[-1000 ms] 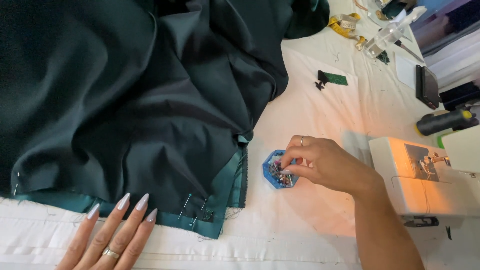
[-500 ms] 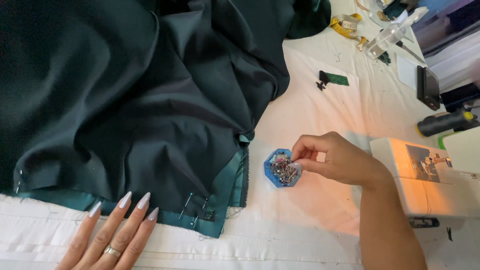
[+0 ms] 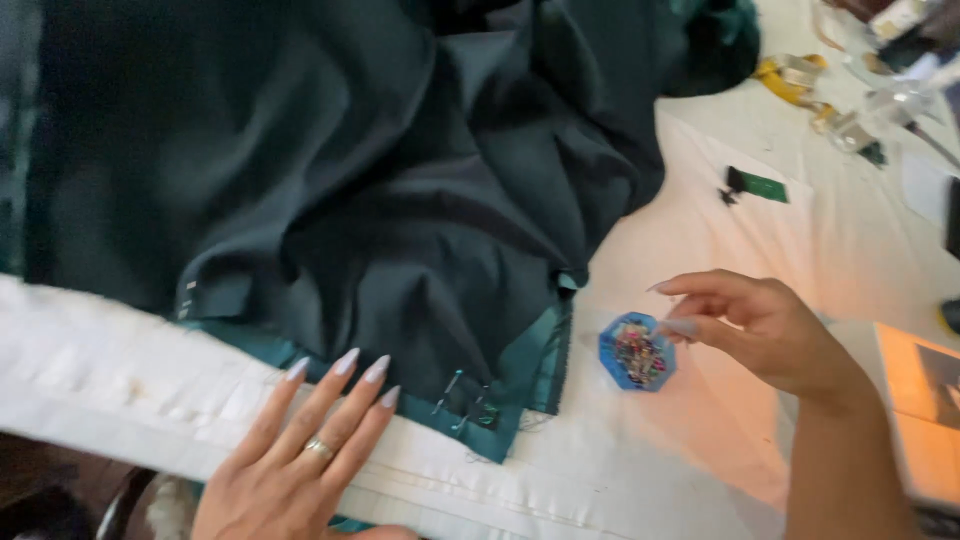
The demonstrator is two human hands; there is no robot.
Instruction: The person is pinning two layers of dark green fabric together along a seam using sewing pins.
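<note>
A large dark green fabric lies bunched over the white-covered table. Its teal hem corner carries a few pins. My left hand rests flat on the white cloth, its fingertips at the hem edge; it wears a ring and holds nothing. A blue hexagonal pin box full of coloured pins sits just right of the hem. My right hand hovers at the box's right side, thumb and fingers curled close together above it. Blur hides whether a pin is pinched there.
A white sewing machine stands at the right edge. A small green and black item lies on the table behind the box. Yellow-handled tools and clear plastic bits crowd the far right corner.
My right hand's fingertips have lifted out of the pin box and drawn slightly right. The left hand stays flat at the hem. The view has shifted, so everything sits further right.
</note>
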